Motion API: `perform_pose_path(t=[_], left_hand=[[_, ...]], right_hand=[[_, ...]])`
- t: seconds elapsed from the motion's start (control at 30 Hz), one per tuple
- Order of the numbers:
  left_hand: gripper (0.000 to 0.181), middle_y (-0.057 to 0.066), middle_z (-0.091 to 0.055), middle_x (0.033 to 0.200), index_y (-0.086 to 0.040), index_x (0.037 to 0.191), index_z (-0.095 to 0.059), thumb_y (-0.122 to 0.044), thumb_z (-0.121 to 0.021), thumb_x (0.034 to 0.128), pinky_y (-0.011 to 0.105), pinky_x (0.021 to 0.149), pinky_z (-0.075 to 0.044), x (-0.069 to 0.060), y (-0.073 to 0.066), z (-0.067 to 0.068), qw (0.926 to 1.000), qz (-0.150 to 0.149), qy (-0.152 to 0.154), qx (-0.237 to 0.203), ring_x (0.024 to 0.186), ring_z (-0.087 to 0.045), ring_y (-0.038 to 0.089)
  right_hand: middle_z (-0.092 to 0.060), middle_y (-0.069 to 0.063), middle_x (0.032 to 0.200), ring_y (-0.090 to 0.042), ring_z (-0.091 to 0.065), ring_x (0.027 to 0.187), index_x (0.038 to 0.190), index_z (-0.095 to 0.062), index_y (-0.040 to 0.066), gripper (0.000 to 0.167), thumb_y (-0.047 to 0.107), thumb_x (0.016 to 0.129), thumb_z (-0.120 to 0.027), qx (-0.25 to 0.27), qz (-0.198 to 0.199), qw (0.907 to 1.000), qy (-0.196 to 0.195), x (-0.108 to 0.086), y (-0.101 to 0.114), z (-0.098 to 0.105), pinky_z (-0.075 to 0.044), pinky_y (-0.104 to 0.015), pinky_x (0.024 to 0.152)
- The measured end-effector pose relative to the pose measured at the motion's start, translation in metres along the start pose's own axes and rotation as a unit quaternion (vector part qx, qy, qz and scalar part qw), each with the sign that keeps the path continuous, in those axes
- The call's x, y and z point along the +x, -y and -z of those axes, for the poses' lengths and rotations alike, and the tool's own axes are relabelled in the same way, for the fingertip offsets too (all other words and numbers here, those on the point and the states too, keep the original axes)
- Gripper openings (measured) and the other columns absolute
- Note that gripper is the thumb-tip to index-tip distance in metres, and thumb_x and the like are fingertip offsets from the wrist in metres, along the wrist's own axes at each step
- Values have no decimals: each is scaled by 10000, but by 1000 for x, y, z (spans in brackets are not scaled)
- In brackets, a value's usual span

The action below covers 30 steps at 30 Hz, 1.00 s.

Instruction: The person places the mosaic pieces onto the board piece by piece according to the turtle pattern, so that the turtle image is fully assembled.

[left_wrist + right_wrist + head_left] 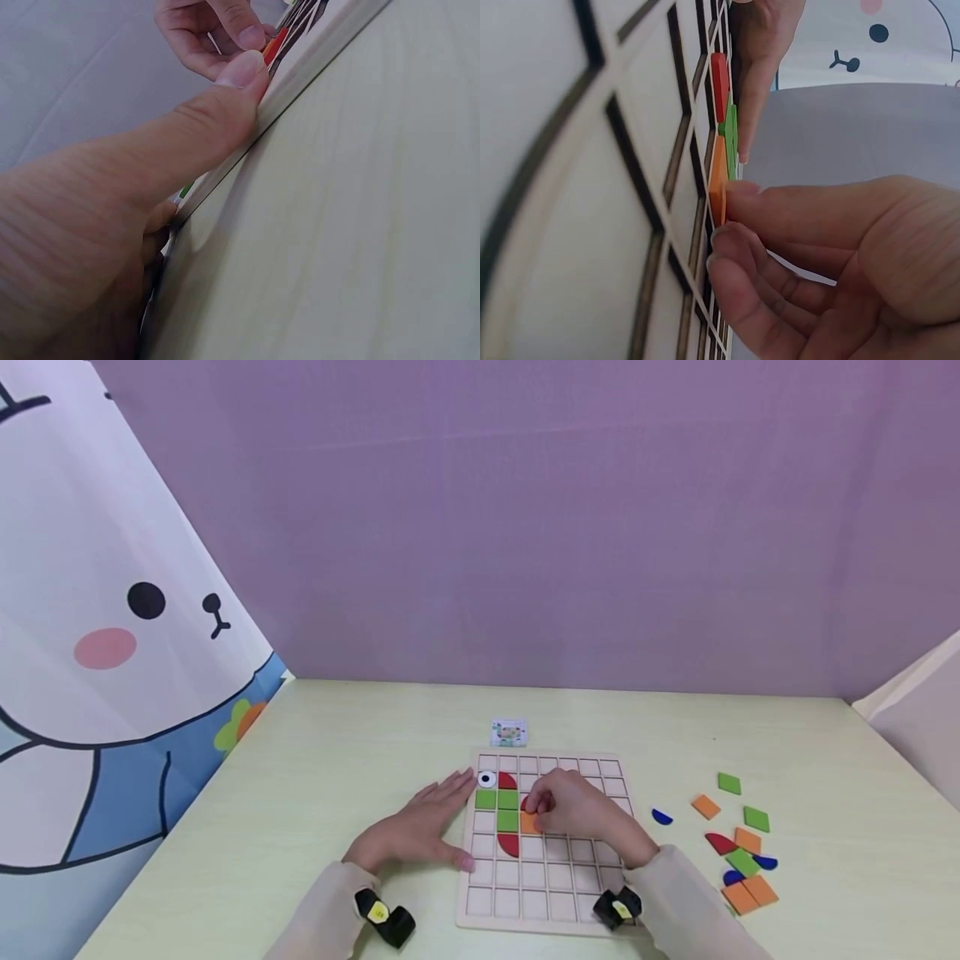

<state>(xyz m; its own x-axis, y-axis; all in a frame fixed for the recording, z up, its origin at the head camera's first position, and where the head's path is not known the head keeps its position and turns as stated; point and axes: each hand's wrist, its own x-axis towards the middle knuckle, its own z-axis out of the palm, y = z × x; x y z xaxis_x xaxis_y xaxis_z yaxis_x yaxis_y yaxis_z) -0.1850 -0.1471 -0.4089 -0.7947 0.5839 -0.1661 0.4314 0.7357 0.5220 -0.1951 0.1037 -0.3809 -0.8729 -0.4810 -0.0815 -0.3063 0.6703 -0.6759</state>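
A white gridded board (pixel 517 920) lies on the table with coloured tiles in its left part. Among them are a round eye tile (pixel 487 779), green squares (pixel 507 821) and red quarter-round tiles (pixel 508 845). My right hand (pixel 573 806) is over the board, fingers curled, with thumb and fingertips pinching an orange square tile (pixel 718 180) at its edge. Beside that tile a red piece (pixel 525 803) is partly hidden by the fingertips. My left hand (pixel 420 827) lies along the board's left side, its fingers extended and its thumb (pixel 244 71) touching the rim.
Loose tiles lie right of the board: green tiles (pixel 756 819), orange squares (pixel 706 807), a red piece (pixel 721 843) and blue half-rounds (pixel 662 817). A small picture card (pixel 509 732) sits behind the board. A purple cloth (pixel 562 527) hangs behind the table.
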Motion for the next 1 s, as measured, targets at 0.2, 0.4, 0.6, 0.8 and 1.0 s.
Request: perform_pose_path(t=[0.2,0.4,0.6,0.8,1.0], left_hand=[[1107,33,-33,1617,-125,1540,-104,-596,-701,735,506,1200,-54,1,2,-1,10000,8,10,7,1494,-7,251],[1113,17,-39,1619,-131,1541,-112,-593,-712,724,503,1202,-51,3,2,-1,10000,82,23,-15,1495,-5,239],[1120,14,-35,1618,-128,1540,-108,-592,-716,721,496,1203,-50,3,4,-3,10000,59,12,18,1495,-9,233],[1121,32,-37,1617,-111,1537,-113,-588,-717,722,504,1200,-50,1,4,-2,10000,76,15,-5,1494,-12,246],[1117,24,-39,1618,-122,1539,-116,-586,-720,722,506,1200,-49,1,4,-2,9999,114,9,-77,1495,-5,239]], right_hand=[[-617,10,770,-145,-506,697,845,-676,72,126,-13,773,-734,51,-156,9999,-42,-3,2,2,-443,-263,650],[-591,17,725,-143,-508,675,835,-672,88,102,9,789,-717,-69,-244,9996,-154,-6,-3,6,-441,-261,630],[-596,21,747,-143,-499,693,845,-675,84,90,9,805,-702,-155,-301,9989,-322,-13,-10,12,-442,-263,639],[-586,19,734,-139,-489,690,824,-666,92,98,-1,809,-694,-326,-341,9979,-445,-19,-15,18,-435,-247,624],[-568,13,722,-142,-481,683,818,-659,94,94,6,810,-694,-442,-513,9959,-596,-24,-21,27,-422,-252,613]])
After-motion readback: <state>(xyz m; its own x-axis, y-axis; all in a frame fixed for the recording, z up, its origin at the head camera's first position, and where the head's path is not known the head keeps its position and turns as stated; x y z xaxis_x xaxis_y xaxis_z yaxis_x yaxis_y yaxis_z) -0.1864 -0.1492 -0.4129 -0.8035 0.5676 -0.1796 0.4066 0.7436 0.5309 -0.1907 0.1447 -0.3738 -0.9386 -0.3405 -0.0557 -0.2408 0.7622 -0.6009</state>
